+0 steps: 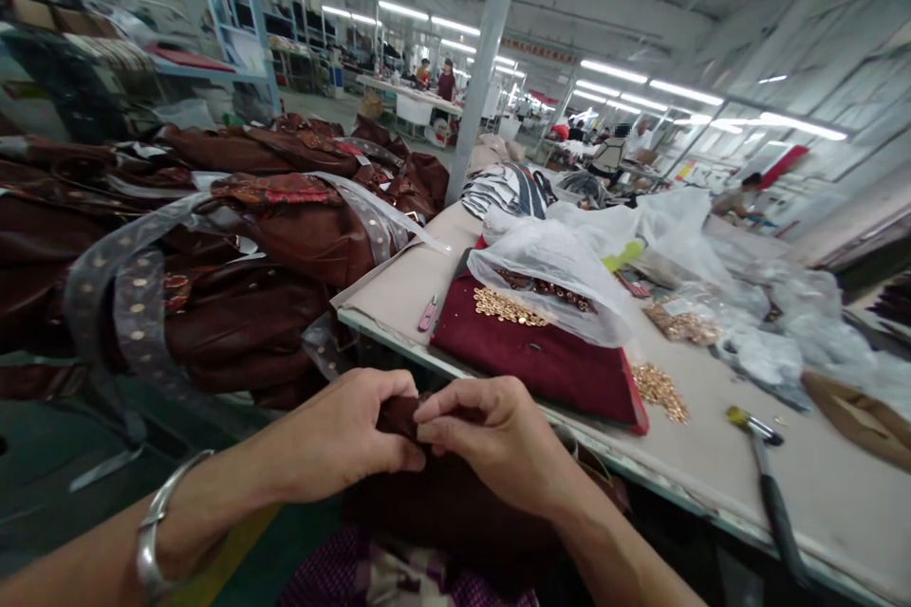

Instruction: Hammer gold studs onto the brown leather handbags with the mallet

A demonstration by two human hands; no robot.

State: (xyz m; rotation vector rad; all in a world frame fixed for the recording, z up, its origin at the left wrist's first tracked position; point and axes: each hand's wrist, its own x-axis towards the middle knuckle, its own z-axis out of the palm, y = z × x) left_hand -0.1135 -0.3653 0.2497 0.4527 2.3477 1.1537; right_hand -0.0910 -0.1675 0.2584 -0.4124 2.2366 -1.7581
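Note:
Dark brown leather [455, 503] lies over my lap, just below the table's front edge. My left hand [360, 432] pinches a raised fold of it between thumb and fingers. My right hand [491, 432] is closed on the same fold from the other side, its thumb and fingertips pressed together. The two hands nearly meet. Whatever small part sits between the right fingertips is hidden. On the table beyond, a maroon cloth pad [498, 360] carries a heap of small gold metal rings [507, 305].
Brown leather bags [285, 247] are heaped on the left. Pink thread snips [428, 314] lie left of the pad. A clear plastic bag [562, 256] covers its back. More gold pieces [660, 389] and a hammer [772, 493] lie right. A pole [491, 57] rises behind.

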